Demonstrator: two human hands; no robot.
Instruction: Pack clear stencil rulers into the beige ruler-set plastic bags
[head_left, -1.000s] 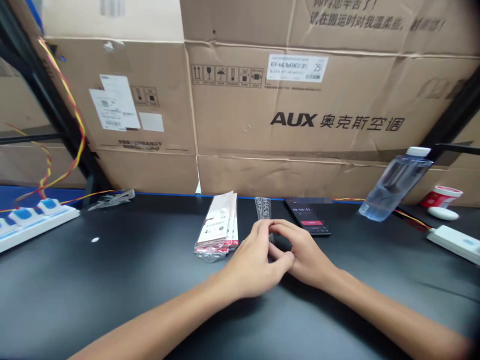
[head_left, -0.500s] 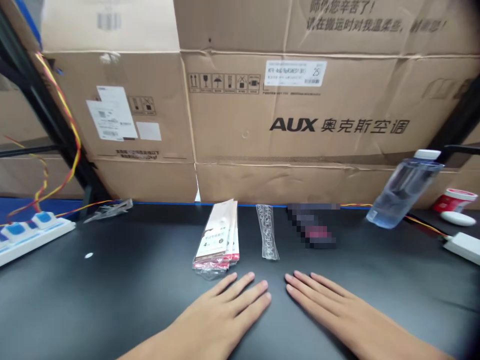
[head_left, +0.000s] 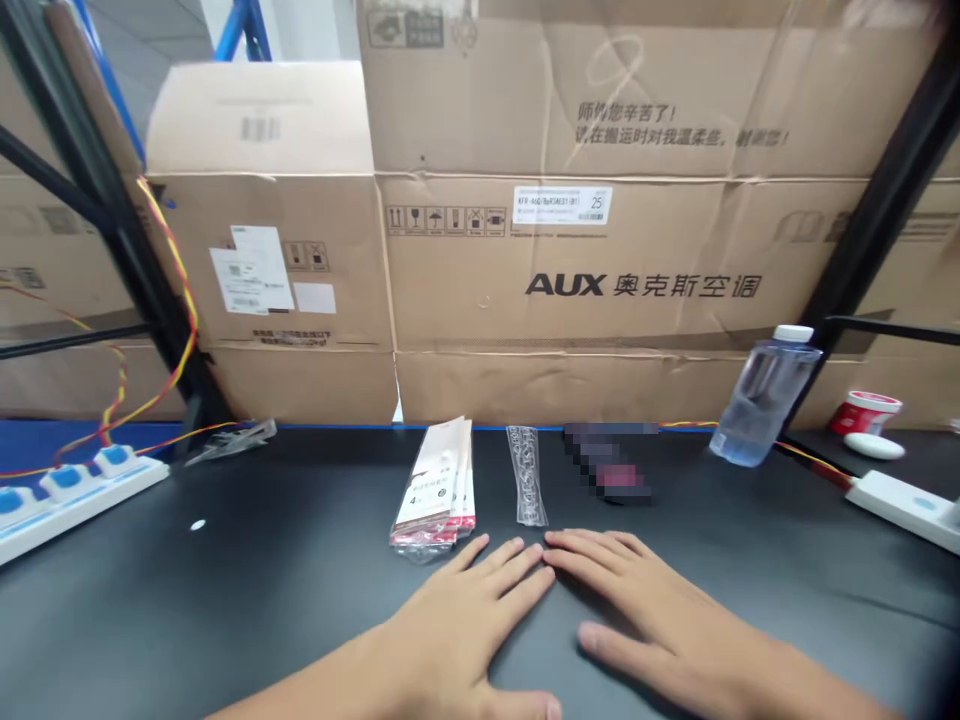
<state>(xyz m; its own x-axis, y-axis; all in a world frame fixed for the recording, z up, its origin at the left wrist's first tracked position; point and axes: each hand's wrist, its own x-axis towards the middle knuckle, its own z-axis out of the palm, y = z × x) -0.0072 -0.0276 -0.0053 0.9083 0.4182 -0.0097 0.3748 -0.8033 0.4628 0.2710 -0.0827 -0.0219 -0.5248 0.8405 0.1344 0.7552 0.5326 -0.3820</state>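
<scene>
In the head view, the left hand (head_left: 457, 625) and right hand (head_left: 660, 610) are resting on the black table (head_left: 225, 590), fingers lying open and gripping nothing. The left fingertips are sitting just near a stack of packets (head_left: 433, 483) and a clear plastic strip (head_left: 526, 477).

a transparent water bottle (head_left: 763, 410) with a white cap stands tilted near the worktop's (head_left: 225, 590) far right corner, near a red-and-white tub (head_left: 865, 412) and a white oval object (head_left: 874, 446). white power strips (head_left: 75, 495) (head_left: 904, 507) sit at the left and right edges. red-and-yellow twisted wires (head_left: 184, 340) run toward the far edge, where a pixelated object (head_left: 607, 462) and a plastic scrap (head_left: 232, 441) lie. aux cardboard cartons (head_left: 570, 270) stack behind.
</scene>
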